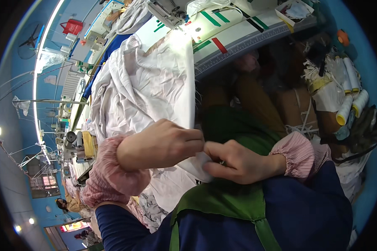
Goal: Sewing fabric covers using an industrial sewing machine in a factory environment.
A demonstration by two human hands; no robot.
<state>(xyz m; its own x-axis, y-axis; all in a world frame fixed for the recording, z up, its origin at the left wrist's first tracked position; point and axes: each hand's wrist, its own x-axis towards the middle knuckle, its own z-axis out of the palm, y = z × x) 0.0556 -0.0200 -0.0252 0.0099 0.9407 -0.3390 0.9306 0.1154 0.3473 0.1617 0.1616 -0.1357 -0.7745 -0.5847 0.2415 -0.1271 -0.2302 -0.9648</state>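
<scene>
A large white cloth [159,83] runs from the sewing machine [168,14] over the table's near edge and down between my arms. My left hand [165,143] is closed with its knuckles up at the cloth's right edge; its fingertips are hidden. Close against it, my right hand [238,162] is closed, thumb and forefinger pinching a bunched part of the same cloth. Both hands are above my lap, in front of my green apron [226,198]. The machine's lamp lights the cloth near the needle.
The table edge carries a ruler strip [238,49] and coloured tape pieces [219,45]. A small white box [294,11] of scraps stands at the far right. Thread cones [351,104] and a cardboard box [299,106] are at right. More machines and a person [73,203] are at left.
</scene>
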